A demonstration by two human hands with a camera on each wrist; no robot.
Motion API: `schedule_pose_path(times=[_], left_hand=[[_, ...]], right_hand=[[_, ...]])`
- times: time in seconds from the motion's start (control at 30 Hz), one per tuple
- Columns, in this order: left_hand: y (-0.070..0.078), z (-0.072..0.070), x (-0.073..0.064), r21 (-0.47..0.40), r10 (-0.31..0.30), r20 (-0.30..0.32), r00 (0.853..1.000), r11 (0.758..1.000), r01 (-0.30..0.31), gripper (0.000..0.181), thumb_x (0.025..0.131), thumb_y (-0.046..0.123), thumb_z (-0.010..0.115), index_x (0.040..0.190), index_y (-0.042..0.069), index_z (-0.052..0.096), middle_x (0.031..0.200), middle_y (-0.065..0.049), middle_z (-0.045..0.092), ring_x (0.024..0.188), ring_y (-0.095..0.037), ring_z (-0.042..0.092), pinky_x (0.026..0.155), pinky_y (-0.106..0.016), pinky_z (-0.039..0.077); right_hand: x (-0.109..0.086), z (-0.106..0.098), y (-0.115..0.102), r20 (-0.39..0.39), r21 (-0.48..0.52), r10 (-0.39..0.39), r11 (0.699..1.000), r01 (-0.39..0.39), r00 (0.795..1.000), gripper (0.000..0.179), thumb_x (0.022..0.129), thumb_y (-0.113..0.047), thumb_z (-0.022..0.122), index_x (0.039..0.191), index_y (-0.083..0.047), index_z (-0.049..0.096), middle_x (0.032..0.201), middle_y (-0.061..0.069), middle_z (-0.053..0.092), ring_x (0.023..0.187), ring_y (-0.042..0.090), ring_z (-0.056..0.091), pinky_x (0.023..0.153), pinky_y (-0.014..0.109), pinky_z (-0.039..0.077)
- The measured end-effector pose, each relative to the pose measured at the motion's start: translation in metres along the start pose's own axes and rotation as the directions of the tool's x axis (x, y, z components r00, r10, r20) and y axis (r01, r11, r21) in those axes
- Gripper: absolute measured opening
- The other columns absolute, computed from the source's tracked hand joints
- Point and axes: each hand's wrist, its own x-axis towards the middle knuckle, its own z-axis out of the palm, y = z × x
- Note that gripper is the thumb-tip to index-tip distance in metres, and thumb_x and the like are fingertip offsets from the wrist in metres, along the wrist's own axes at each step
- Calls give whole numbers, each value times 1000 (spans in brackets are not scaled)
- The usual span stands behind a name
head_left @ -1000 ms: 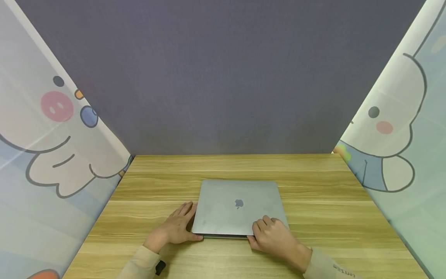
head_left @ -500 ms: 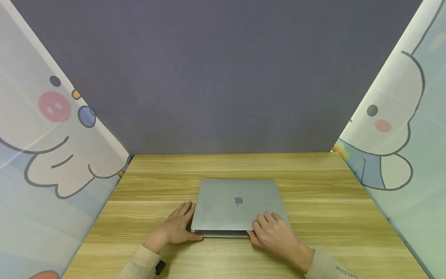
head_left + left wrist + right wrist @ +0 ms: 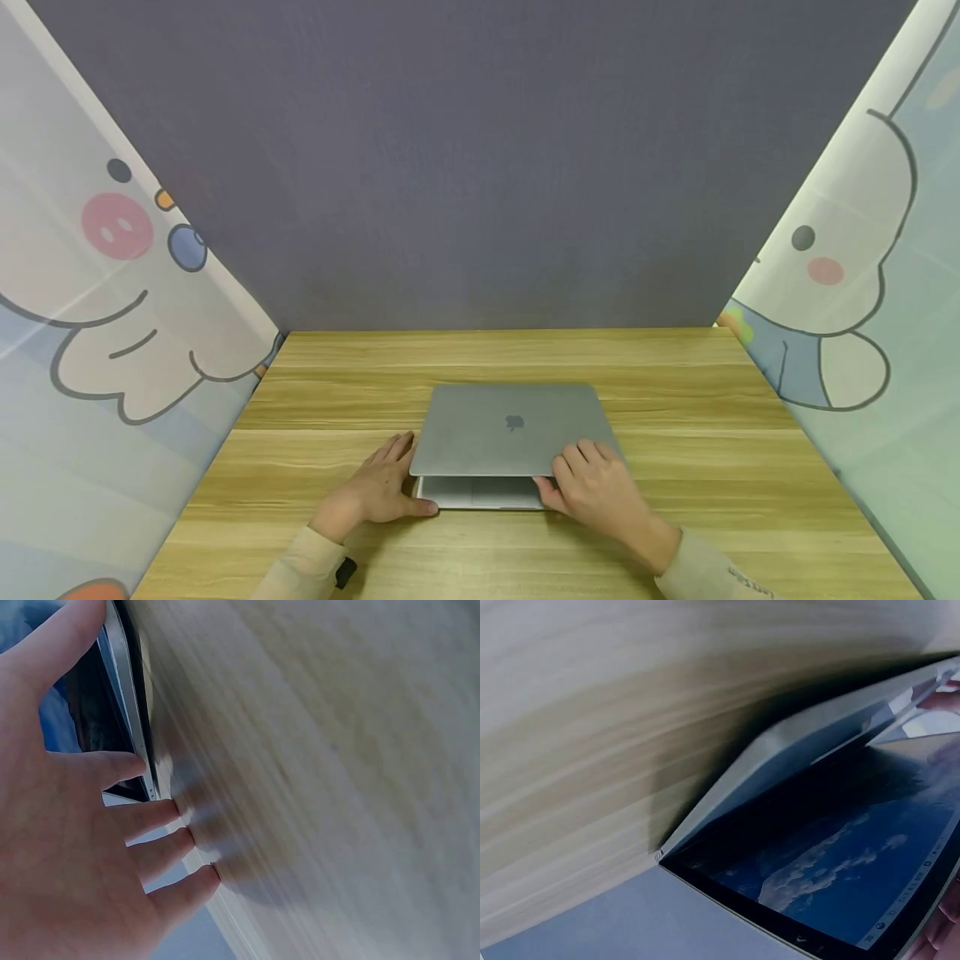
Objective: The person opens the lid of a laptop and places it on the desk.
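Note:
A grey laptop (image 3: 487, 437) lies on the wooden table, its lid tilted part way up from the base (image 3: 487, 493). My right hand (image 3: 600, 492) pinches the lid's front edge near the right corner, thumb under it and fingers curled on top. My left hand (image 3: 378, 492) spreads its straight fingers along the laptop's left side, with the thumb at the base's front left corner. In the right wrist view the lit screen (image 3: 832, 862) shows a blue picture with clouds. The left wrist view shows the fingertips by the laptop's side; most of the keyboard is hidden under the lid.
The wooden table (image 3: 337, 383) runs back to a dark grey partition (image 3: 495, 167). Panels with cartoon animals stand at the left (image 3: 97, 333) and right (image 3: 840, 333). A black band (image 3: 345, 573) shows at my left wrist.
My right hand has raised the laptop's lid from nearly closed, so the gap at the front has widened and more of the base shows. The left hand has stayed in place.

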Motion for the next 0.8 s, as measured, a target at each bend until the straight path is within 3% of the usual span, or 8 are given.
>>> schedule_pose_path(times=[0.23, 0.4, 0.63, 0.8], left_hand=[[-1, -1, -1, -11, 4, -8, 1000, 1000, -4, 110, 80, 65, 75, 160, 5, 29, 164, -27, 18, 151, -48, 16, 118, -66, 20], [-1, -2, -1, -9, 3, -8, 1000, 1000, -3, 105, 80, 65, 75, 157, 4, 37, 164, -28, 19, 151, -49, 17, 117, -67, 21], [0, -3, 2, 28, 11, -22, 1000, 1000, -11, 110, 78, 68, 75, 160, 10, 31, 163, -27, 24, 149, -50, 22, 116, -67, 24], [0, -4, 3, 57, 6, -21, 1000, 998, -4, 111, 77, 70, 75, 158, 5, 34, 160, -28, 29, 148, -49, 25, 115, -65, 27]], right_hand=[[14, -4, 7, -58, -26, 11, 1000, -12, 998, 47, 94, -35, 54, 59, -8, 39, 59, 5, 46, 48, 20, 45, 43, 30, 44], [21, -2, 13, -81, -24, 38, 999, -40, 996, 47, 95, -36, 55, 59, -8, 42, 58, 5, 46, 48, 20, 44, 41, 27, 38], [22, 1, 20, -65, -4, 96, 995, -97, 993, 48, 97, -38, 55, 61, -7, 46, 60, 5, 48, 48, 21, 44, 41, 28, 38], [22, 4, 24, -42, -15, 118, 993, -119, 992, 49, 96, -40, 56, 61, -6, 51, 59, 5, 51, 48, 21, 45, 40, 29, 40]])
